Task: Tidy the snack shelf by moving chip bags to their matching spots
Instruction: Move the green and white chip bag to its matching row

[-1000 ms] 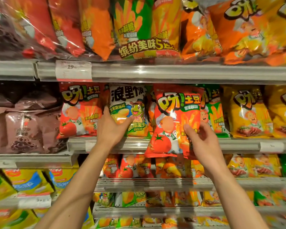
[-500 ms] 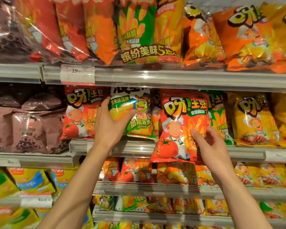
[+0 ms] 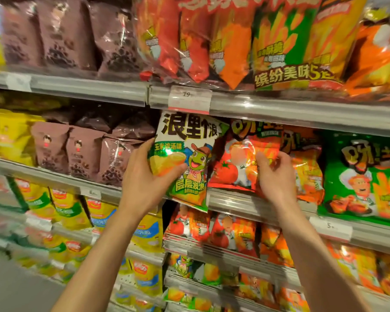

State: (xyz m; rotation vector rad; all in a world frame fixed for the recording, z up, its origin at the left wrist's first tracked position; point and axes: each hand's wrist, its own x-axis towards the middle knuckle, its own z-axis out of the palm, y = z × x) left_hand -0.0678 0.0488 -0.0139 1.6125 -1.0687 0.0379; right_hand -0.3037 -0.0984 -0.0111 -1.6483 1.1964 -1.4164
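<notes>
Risk, judged: the green-and-white chip bag [image 3: 182,163] is held by one side only, its lower corner hanging past the front edge of the middle shelf [image 3: 245,202]; a loose grip could let it slide out and drop onto the rows below. The red tomato bag [image 3: 241,161], half seated at the shelf's front edge, could tip forward when released. Glossy film on both makes slipping likelier.

Item 1: green-and-white chip bag. White top with bold black characters, green lower half, cartoon frog in a brown cap, yellow chips pictured. Puffed, slightly tilted. Location: in front of the middle shelf, just under the price tag [image 3: 189,99] on the upper shelf's rail. Left hand [image 3: 144,179] grips its left edge, thumb across the face.

Item 2: red tomato bag. Orange-red, tomato graphic, crinkled and shiny. Location: middle shelf, front edge, touching item 1 on one side and a matching orange bag [image 3: 306,163] on the other. Right hand [image 3: 275,176] pinches its right side.
</notes>
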